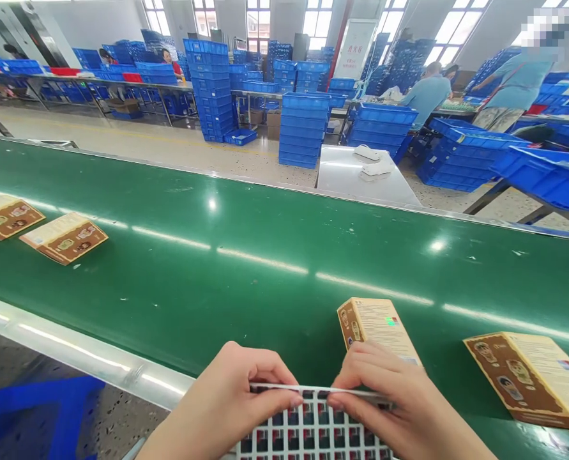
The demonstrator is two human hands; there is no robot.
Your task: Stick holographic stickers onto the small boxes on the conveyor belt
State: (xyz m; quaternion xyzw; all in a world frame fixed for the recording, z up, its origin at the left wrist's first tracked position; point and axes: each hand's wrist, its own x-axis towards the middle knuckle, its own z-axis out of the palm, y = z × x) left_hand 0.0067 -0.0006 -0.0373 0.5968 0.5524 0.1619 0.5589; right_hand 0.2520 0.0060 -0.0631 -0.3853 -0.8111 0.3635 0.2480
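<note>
My left hand (239, 396) and my right hand (389, 399) both pinch the top edge of a sheet of small printed stickers (313, 431) at the bottom of the view, fingers closed on it. Just behind my right hand a tan and brown carton (377, 322) lies on the green conveyor belt (246, 268). A second, similar carton (533, 377) lies to the right of it. Two more cartons, one (64, 237) and another (6, 216), lie on the belt at the far left.
The belt's metal rim (87, 364) runs along my side. Beyond the belt stand a steel table (361, 176), stacks of blue crates (303, 128) and blue bins (547, 172). Several people work at benches in the background, one in a blue shirt (428, 96).
</note>
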